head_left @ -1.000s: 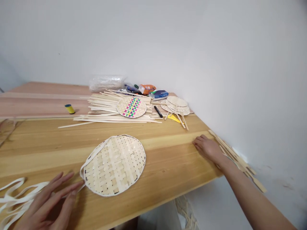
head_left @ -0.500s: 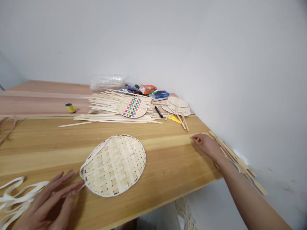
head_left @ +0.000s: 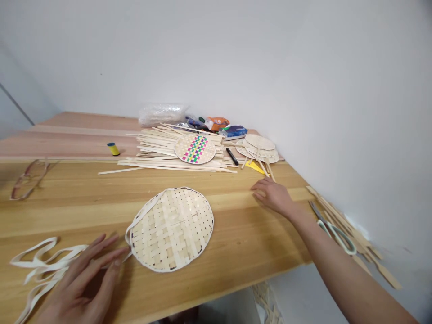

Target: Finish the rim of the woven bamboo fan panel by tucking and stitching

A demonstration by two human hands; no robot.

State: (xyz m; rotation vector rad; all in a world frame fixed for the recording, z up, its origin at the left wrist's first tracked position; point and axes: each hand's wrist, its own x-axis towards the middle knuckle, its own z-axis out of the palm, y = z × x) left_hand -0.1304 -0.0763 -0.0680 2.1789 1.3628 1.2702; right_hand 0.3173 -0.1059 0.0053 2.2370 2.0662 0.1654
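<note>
A round woven bamboo fan face [head_left: 172, 229] lies flat on the wooden table before me, its rim bound with white cloth tape. A loose stretch of that tape runs along its upper left edge. My left hand [head_left: 89, 274] is at the fan's left edge, fingers spread, fingertips at or very near the rim and a short tape end. White tape [head_left: 43, 261] lies in loops beside and partly behind this hand. Over the bare wood right of the fan, my right hand [head_left: 273, 194] has its fingers apart, with nothing seen in them.
Scissors [head_left: 332, 229] and flat wooden handles [head_left: 347, 229] lie along the table's right edge. Farther back are bamboo strips [head_left: 151, 148], a colour-patterned fan [head_left: 195, 149], a black marker [head_left: 232, 156], stacked fans [head_left: 259, 144] and a yellow spool [head_left: 113, 149]. Glasses [head_left: 30, 180] rest at left.
My right hand has moved left, and its fingers have parted. The scissors, earlier mostly hidden by my arm, now show. The whole view has shifted; my left hand stays at the fan's edge.
</note>
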